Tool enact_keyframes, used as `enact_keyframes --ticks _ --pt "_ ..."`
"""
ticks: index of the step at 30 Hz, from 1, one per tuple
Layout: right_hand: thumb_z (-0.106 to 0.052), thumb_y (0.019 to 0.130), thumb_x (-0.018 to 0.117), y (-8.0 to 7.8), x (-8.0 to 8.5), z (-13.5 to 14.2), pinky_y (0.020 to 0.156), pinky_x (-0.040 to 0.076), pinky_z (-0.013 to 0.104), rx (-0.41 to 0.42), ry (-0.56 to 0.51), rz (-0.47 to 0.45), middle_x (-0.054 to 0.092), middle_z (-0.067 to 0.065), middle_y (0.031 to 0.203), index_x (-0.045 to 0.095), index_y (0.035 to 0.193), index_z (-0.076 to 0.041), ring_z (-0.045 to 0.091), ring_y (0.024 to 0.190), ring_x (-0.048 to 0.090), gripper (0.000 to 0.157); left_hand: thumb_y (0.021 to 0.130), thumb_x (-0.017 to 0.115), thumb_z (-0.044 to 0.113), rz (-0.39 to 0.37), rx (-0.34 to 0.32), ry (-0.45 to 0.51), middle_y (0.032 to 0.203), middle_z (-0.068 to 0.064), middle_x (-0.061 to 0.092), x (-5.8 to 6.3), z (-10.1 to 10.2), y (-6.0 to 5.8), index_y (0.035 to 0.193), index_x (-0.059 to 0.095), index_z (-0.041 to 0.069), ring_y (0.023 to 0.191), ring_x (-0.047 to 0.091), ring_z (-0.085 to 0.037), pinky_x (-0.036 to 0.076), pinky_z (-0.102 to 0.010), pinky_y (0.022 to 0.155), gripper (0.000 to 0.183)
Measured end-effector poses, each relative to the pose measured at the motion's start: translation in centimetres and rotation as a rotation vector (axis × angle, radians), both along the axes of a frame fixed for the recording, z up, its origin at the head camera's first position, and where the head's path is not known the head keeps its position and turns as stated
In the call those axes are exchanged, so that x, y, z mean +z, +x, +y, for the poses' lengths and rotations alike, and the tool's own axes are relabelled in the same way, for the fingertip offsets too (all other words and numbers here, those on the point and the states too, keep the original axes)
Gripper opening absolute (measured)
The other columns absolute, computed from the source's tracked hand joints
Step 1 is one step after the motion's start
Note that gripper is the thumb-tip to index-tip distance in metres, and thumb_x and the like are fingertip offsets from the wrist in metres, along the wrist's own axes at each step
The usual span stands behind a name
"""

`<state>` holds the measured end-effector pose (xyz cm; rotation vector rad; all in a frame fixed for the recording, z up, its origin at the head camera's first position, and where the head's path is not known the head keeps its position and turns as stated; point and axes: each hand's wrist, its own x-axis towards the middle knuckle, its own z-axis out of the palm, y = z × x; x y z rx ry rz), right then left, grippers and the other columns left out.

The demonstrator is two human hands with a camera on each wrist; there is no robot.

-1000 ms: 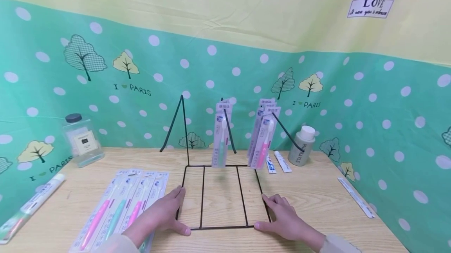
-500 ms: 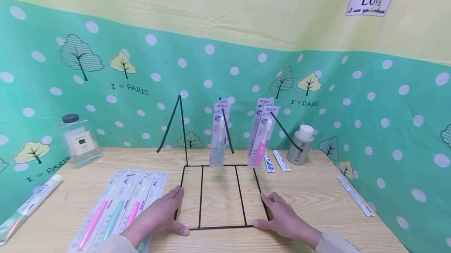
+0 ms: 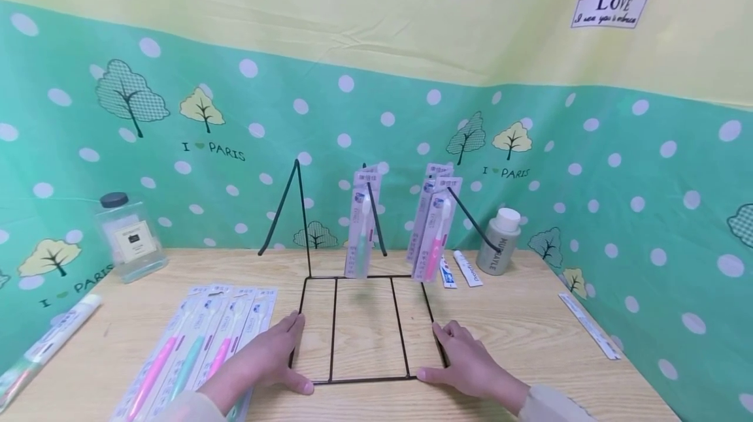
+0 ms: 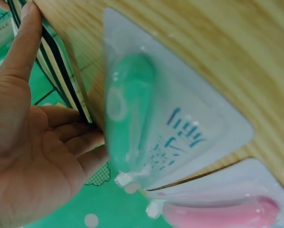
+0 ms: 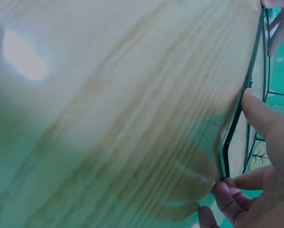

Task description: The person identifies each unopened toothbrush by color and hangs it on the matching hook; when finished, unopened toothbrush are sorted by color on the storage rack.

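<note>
Both front corners of the black wire display rack point(image 3: 367, 380) are gripped, thumbs on the front bar, fingers at the side bars: left hand point(image 3: 273, 353) on the left corner, right hand point(image 3: 465, 355) on the right. Rack appears to rest on the pale wood-grain bench point(image 3: 518, 317), ahead of the person. Step in hand, by my reading: positioning or steadying the rack. Next move seems to call for even effort from the hands; a one-sided push could turn the base or set the hung packs swinging.

Slanting hooks, three: left hook point(image 3: 279, 208) bare; middle one carries a lilac-white blister pack with a green-handled toothbrush point(image 3: 360, 232), another pack edge behind; right one, a similar pack with a pink-handled toothbrush point(image 3: 436, 232), more behind.

Containers: four flat clear-fronted blister packs point(image 3: 188, 360) lie side by side left of the rack, one toothbrush in each. Clear black-capped bottle point(image 3: 135, 239), back left: fill uncertain. Grey white-capped bottle point(image 3: 499, 249), back right: contents cannot be told
</note>
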<state>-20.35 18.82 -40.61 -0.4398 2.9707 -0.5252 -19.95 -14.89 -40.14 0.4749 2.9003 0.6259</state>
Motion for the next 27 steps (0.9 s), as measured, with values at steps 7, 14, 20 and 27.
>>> enact_keyframes --ticks 7,14,20,27 --pt "-0.063 0.065 0.065 -0.5 0.7 -0.5 0.080 0.042 0.048 -0.031 -0.008 -0.127 0.044 0.008 0.107 0.036 0.136 0.004 0.021 0.090 0.043 0.101 0.044 0.077 0.057 -0.005 -0.002 -0.009 0.140 -0.030 0.025 0.1 0.0 0.0 0.135 0.029 -0.012 0.128 0.025 -0.043 0.026 -0.051 0.103 0.124" --pt "-0.058 0.067 0.068 -0.6 1.2 -0.3 0.077 0.041 0.045 -0.032 -0.026 -0.166 0.043 0.007 0.105 0.035 0.135 0.006 0.020 0.087 0.041 0.099 0.050 0.077 0.055 -0.019 -0.002 -0.012 0.141 -0.029 0.024 0.6 0.3 0.2 0.134 0.036 -0.007 0.126 0.028 -0.044 0.029 -0.054 0.100 0.112" --pt "-0.057 0.067 0.069 -0.6 1.2 -0.4 0.079 0.040 0.046 -0.036 -0.030 -0.177 0.043 0.008 0.105 0.035 0.135 0.007 0.021 0.089 0.042 0.099 0.049 0.075 0.058 0.015 -0.022 -0.015 0.141 -0.028 0.026 1.2 0.1 0.5 0.135 0.038 -0.004 0.125 0.031 -0.044 0.032 -0.055 0.098 0.112" --pt "-0.056 0.068 0.069 -0.8 1.1 -0.9 0.079 0.040 0.047 -0.016 -0.025 -0.185 0.043 0.008 0.105 0.035 0.135 0.007 0.020 0.086 0.041 0.098 0.069 0.063 0.060 0.115 0.027 0.034 0.140 -0.028 0.027 3.4 -4.5 1.2 0.136 0.036 -0.001 0.122 0.031 -0.048 0.030 -0.061 0.096 0.095"
